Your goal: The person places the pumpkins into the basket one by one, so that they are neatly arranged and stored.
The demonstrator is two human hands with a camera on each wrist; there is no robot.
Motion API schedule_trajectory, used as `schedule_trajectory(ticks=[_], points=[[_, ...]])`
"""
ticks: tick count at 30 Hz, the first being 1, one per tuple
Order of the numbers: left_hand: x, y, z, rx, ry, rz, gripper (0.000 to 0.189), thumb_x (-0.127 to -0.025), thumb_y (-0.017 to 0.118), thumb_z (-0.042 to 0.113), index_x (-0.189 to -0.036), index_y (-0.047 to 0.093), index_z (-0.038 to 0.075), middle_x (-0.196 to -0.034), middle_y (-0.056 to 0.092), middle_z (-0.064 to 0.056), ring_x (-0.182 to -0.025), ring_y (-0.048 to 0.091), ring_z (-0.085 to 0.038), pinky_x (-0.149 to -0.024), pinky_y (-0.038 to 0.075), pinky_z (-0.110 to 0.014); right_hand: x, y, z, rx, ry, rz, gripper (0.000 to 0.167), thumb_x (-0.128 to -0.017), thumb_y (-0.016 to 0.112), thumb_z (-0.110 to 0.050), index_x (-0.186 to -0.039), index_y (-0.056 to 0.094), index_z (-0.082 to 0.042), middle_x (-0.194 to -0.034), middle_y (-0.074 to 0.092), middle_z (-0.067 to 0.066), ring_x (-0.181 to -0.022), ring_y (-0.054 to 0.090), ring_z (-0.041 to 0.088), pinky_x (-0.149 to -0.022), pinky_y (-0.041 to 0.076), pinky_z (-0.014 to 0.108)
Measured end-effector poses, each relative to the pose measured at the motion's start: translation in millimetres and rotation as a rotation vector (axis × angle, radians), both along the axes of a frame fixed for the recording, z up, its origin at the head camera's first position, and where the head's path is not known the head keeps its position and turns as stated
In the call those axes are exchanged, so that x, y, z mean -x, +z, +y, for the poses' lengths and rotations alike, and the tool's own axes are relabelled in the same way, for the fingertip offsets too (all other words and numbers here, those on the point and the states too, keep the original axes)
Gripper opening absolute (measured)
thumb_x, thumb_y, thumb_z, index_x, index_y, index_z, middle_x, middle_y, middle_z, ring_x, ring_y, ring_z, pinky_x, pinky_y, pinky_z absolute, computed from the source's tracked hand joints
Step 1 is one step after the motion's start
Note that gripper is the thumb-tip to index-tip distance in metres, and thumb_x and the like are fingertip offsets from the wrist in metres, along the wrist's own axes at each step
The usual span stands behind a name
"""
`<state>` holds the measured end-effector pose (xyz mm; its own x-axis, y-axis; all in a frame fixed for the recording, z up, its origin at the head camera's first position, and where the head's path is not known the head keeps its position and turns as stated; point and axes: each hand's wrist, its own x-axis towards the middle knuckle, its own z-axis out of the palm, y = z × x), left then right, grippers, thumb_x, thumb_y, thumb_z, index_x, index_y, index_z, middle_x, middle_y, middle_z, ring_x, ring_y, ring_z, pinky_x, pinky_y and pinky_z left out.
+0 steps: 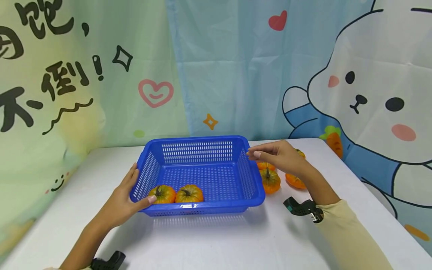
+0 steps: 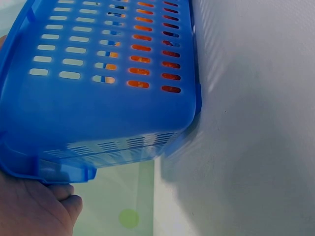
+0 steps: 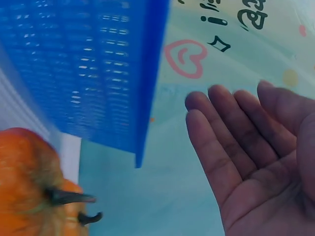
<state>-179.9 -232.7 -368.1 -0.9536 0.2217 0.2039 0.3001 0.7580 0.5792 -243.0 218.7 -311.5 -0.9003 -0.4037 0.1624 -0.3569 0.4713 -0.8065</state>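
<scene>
Left hand point(image 1: 126, 202) gripping blue basket point(image 1: 221, 206) at left end, thumb over near-left corner of rim, fingers along outer left wall. Right hand point(image 1: 278, 154) holding nothing, fingers extended close together, thumb apart, just beside right rim; narrow gap to rim in right wrist view. Basket over white counter point(image 1: 202, 243), far rim overlapping counter's back edge in head view, backdrop point(image 1: 216, 67) beyond. Counter surface running well forward of near rim and out to both side edges. Two small pumpkins point(image 1: 163, 194) inside, side by side along near wall toward left corner; slotted floor showing from there to far and right walls. More pumpkins point(image 1: 270, 182) outside, right of basket, nearest just beside right wall. Rearmost of these partly covered by right hand and right forearm point(image 1: 318, 183); exact count uncertain. Lower parts of inside pair hidden by near wall; only orange through slots in left wrist view. Nearest outside pumpkin cut by left border of right wrist view. Left wrist band point(image 1: 108, 260) cut off at bottom of head view. Base contact along near side: cannot tell.
</scene>
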Motion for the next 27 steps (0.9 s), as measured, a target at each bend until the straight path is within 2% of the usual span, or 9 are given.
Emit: schedule_trajectory(ticks=[5, 9, 15, 17, 22, 27], points=[[0.2, 1.3, 0.2, 0.001, -0.001, -0.005, 0.1, -0.085, 0.067, 0.048, -0.153, 0.013, -0.002, -0.162, 0.001, -0.012, -0.142, 0.014, -0.047, -0.102, 0.023, -0.071, -3.5, -13.7, 10.3, 0.038, -0.065, -0.008, 0.044, -0.097, 0.06, -0.035, -0.126, 0.064, -0.003, -0.113, 0.07, 0.01, -0.106, 0.066, 0.027, -0.091, 0.049, 0.049], [0.6, 1.7, 0.6, 0.007, -0.001, -0.005, 0.1, -0.085, 0.067, 0.049, -0.153, 0.013, -0.002, -0.162, 0.001, -0.011, -0.142, 0.014, -0.047, -0.102, 0.023, -0.071, -6.6, -25.1, 22.4, 0.04, -0.117, 0.023, 0.043, -0.098, 0.058, -0.033, -0.126, 0.064, -0.001, -0.111, 0.071, 0.01, -0.105, 0.067, 0.026, -0.09, 0.051, 0.043], [0.5, 1.9, 0.1, 0.007, 0.0, 0.002, 0.1, -0.085, 0.067, 0.048, -0.154, 0.014, -0.001, -0.162, 0.002, -0.011, -0.142, 0.014, -0.047, -0.102, 0.024, -0.071, -6.1, -38.7, 37.7, 0.009, -0.187, 0.079, 0.04, -0.099, 0.058, -0.029, -0.124, 0.065, 0.001, -0.108, 0.071, 0.012, -0.103, 0.067, 0.028, -0.085, 0.053, 0.027], [0.4, 1.6, 0.3, 0.008, 0.003, 0.0, 0.1, -0.085, 0.067, 0.048, -0.154, 0.014, -0.002, -0.162, 0.002, -0.011, -0.142, 0.015, -0.047, -0.102, 0.024, -0.071, -5.5, -42.2, 42.1, -0.023, -0.215, 0.077, 0.041, -0.099, 0.058, -0.032, -0.126, 0.065, -0.001, -0.112, 0.07, 0.012, -0.104, 0.066, 0.027, -0.087, 0.053, 0.026], [0.4, 0.4, 0.8, 0.007, 0.008, -0.003, 0.099, -0.086, 0.066, 0.047, -0.154, 0.014, -0.001, -0.162, 0.003, -0.012, -0.141, 0.016, -0.048, -0.1, 0.026, -0.071, -2.7, -50.4, 52.4, -0.066, -0.263, 0.058, 0.047, -0.098, 0.058, -0.038, -0.129, 0.063, -0.004, -0.119, 0.066, 0.015, -0.105, 0.064, 0.03, -0.088, 0.053, 0.038], [0.9, -0.3, 0.5, 0.004, 0.005, -0.001, 0.098, -0.086, 0.067, 0.047, -0.153, 0.014, -0.002, -0.162, 0.003, -0.012, -0.142, 0.015, -0.048, -0.101, 0.025, -0.071, 0.1, -60.5, 61.3, -0.094, -0.308, 0.004, 0.054, -0.097, 0.059, -0.041, -0.134, 0.058, -0.001, -0.125, 0.063, 0.019, -0.111, 0.061, 0.035, -0.087, 0.054, 0.035]])
